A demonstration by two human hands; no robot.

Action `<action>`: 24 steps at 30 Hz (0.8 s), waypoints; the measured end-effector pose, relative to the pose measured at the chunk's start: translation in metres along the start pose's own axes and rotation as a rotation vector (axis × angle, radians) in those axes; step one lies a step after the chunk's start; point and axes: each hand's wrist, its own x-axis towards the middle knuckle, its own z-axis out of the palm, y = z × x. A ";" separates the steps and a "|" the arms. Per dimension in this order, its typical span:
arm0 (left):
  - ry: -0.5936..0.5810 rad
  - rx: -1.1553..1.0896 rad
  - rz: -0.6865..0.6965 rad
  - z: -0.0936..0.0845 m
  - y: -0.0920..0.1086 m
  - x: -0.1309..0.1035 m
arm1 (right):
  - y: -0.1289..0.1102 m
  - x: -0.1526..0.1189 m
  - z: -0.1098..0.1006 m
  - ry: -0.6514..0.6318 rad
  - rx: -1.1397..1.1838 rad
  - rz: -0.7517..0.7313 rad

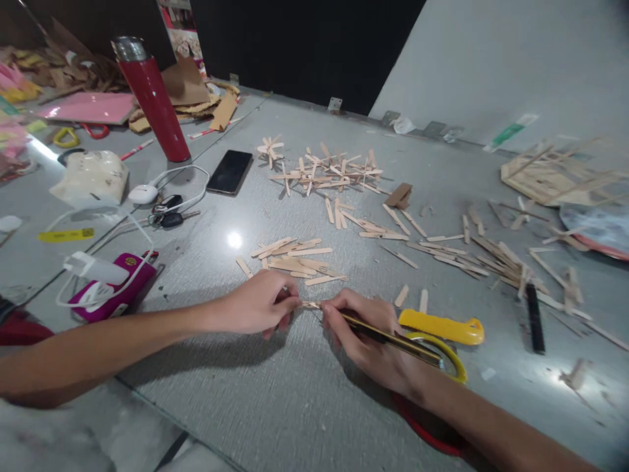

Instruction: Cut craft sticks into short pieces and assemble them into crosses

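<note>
My left hand (263, 303) pinches one end of a small wooden stick piece (310, 305) just above the grey table (295, 406). The fingertips of my right hand (361, 324) meet the other end of that piece. A thin dark and gold tool (393, 339), like a pen or craft knife, lies in my right hand, pointing back toward the wrist. Just beyond my hands is a loose pile of flat wooden sticks (299, 257). A yellow-handled cutter (442, 326) lies beside my right hand, with a yellow scissor-like loop (455, 360) partly hidden under it.
More wooden sticks (334, 169) spread across the back and right. At the left stand a red bottle (157, 105), a phone (230, 172), keys (170, 213), a white cable and a purple device (118, 285). A wooden frame (550, 174) sits far right, near a black bar (534, 319).
</note>
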 end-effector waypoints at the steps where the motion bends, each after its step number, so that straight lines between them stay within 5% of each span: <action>1: 0.001 0.002 -0.003 0.000 0.000 0.000 | 0.000 0.000 0.000 0.002 0.001 -0.001; 24: 0.097 0.059 0.038 0.007 -0.004 -0.001 | 0.005 0.003 0.004 -0.109 0.213 0.167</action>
